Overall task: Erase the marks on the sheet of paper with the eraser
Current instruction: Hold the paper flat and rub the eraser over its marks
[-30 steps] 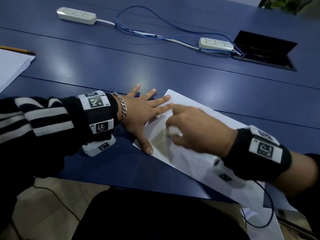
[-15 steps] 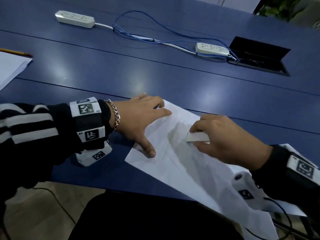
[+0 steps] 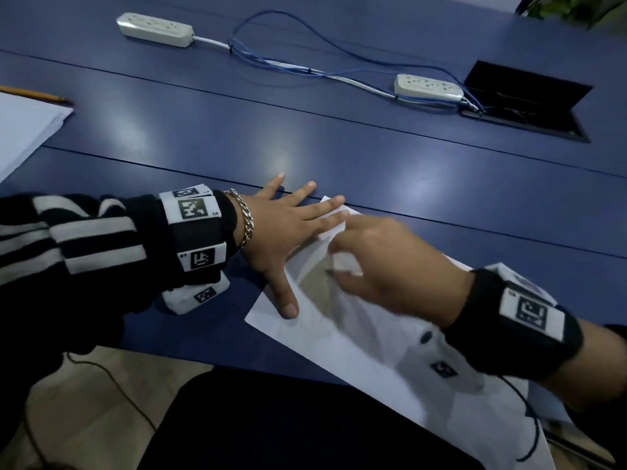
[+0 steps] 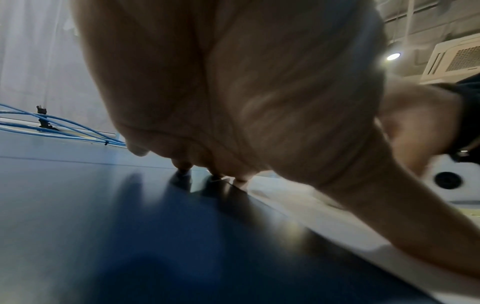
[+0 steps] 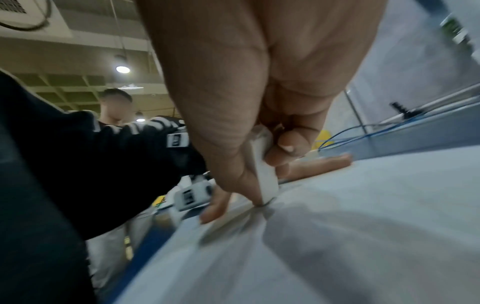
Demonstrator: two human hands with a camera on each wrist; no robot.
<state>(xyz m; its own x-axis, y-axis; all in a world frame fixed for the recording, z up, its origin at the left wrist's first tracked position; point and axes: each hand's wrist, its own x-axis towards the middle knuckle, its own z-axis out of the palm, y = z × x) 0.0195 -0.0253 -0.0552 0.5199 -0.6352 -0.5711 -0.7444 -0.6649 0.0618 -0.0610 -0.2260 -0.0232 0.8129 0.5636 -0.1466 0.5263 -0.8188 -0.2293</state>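
Note:
A white sheet of paper (image 3: 359,337) lies slanted on the blue table near its front edge. My left hand (image 3: 288,232) lies flat with fingers spread, thumb and fingertips pressing the sheet's left end. My right hand (image 3: 383,266) pinches a white eraser (image 3: 346,264) between thumb and fingers, its lower end on the paper just right of the left hand. In the right wrist view the eraser (image 5: 263,174) stands on edge against the sheet (image 5: 363,226). A small dark mark (image 3: 328,273) shows beside the eraser. The right hand is motion-blurred.
Two white power strips (image 3: 154,28) (image 3: 428,87) joined by blue cables (image 3: 288,62) lie at the back of the table. An open black cable hatch (image 3: 526,103) sits at the back right. A paper stack (image 3: 23,130) with a pencil (image 3: 37,95) lies at the left.
My right hand has swept the eraser back left across the sheet, close to the left hand. The left fingers have spread out flat again.

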